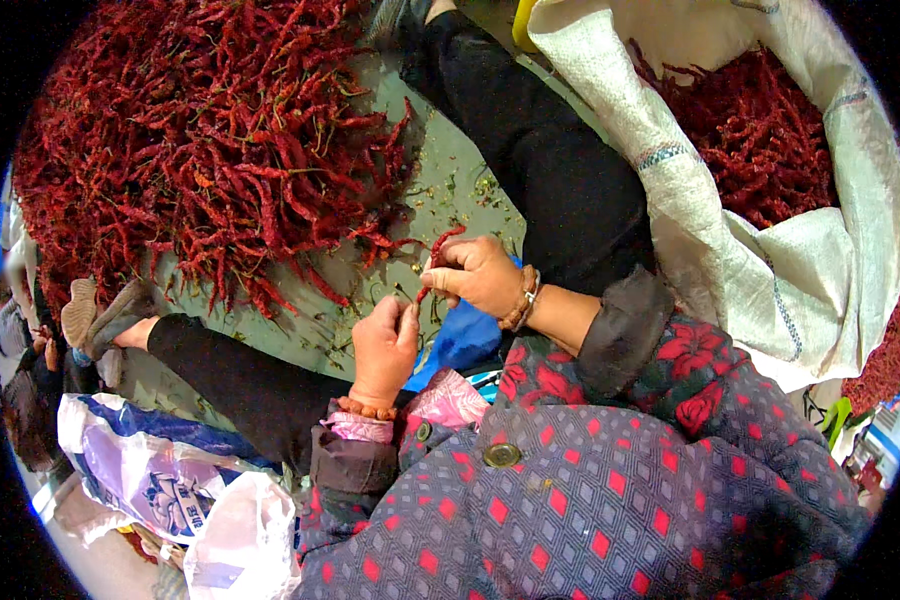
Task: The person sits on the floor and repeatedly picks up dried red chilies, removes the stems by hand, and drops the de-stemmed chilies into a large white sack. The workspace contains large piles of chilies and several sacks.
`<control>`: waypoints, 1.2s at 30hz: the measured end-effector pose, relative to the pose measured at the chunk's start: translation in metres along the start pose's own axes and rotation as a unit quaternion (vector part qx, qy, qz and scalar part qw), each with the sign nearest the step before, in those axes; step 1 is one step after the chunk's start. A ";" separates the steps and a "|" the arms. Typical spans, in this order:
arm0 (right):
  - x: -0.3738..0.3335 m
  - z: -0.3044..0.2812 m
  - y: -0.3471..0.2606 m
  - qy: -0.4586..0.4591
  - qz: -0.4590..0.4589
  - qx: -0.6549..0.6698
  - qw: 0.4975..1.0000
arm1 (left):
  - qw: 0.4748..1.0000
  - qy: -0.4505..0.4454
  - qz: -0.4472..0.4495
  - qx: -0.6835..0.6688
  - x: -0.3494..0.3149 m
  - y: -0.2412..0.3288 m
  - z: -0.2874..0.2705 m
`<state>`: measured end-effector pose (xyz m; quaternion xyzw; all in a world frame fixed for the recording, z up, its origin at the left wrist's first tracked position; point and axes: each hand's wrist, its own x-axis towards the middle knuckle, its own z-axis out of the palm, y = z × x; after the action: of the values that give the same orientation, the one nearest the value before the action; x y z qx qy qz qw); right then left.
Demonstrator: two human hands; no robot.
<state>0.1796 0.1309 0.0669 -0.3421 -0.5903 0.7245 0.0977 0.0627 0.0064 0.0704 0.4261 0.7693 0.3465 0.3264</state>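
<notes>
Pinched: dried red chili pepper (446, 239), right hand (478, 272). Left hand (382, 345): thumb-to-finger, contents unclear. Likely destemming; next, steady pull.

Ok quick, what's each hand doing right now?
Left hand: closed; whether it grips anything can't be told.
Right hand: closed, holding a red chili pepper.

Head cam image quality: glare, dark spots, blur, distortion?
Head view: black fisheye corners, blue fringing along the left rim. Head view: the white sack and plastic bag are bright, while the black trousers lose most texture. Head view: left hand, right hand and the red chilli look fairly sharp, no obvious motion blur.
</notes>
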 end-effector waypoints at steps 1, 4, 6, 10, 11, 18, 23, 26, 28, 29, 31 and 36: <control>0.000 0.001 0.003 0.005 -0.020 -0.004 1.000 | 0.998 0.011 0.022 0.050 0.004 0.001 0.002; 0.002 0.002 0.013 0.011 -0.123 -0.061 0.990 | 0.998 0.010 0.008 0.063 0.009 0.003 0.002; 0.002 0.000 0.009 0.019 -0.043 0.004 0.999 | 0.999 0.014 -0.019 0.031 0.007 0.006 0.002; 0.006 -0.005 0.009 -0.056 0.037 0.161 0.985 | 0.973 -0.109 0.007 -0.203 -0.005 0.018 -0.007; 0.006 -0.006 0.010 -0.092 0.047 0.184 0.978 | 0.964 -0.123 -0.014 -0.234 -0.004 0.022 -0.010; 0.004 -0.008 0.007 -0.108 0.062 0.220 0.968 | 0.944 -0.130 -0.030 -0.302 -0.007 0.031 -0.010; 0.005 -0.005 0.002 0.007 -0.007 0.108 0.994 | 0.993 -0.097 -0.057 0.024 -0.018 -0.020 0.004; 0.011 -0.010 0.002 0.026 0.022 0.159 0.987 | 0.989 -0.095 -0.096 0.056 -0.033 -0.045 0.001; 0.015 -0.006 0.004 -0.022 0.026 0.195 0.980 | 0.983 -0.086 -0.116 0.113 -0.027 -0.049 -0.017; 0.013 -0.009 0.005 -0.022 0.024 0.203 0.979 | 0.973 -0.108 -0.107 0.176 -0.029 -0.055 -0.017; 0.012 -0.017 0.004 -0.009 0.030 0.260 0.965 | 0.937 -0.152 -0.088 0.303 -0.029 -0.061 -0.020; 0.018 -0.015 0.010 0.010 0.065 0.274 0.960 | 0.952 -0.029 -0.124 0.277 -0.009 -0.072 -0.043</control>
<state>0.1783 0.1501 0.0501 -0.3469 -0.3447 0.8599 0.1462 0.0013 -0.0411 0.0379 0.4107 0.8720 0.0637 0.2585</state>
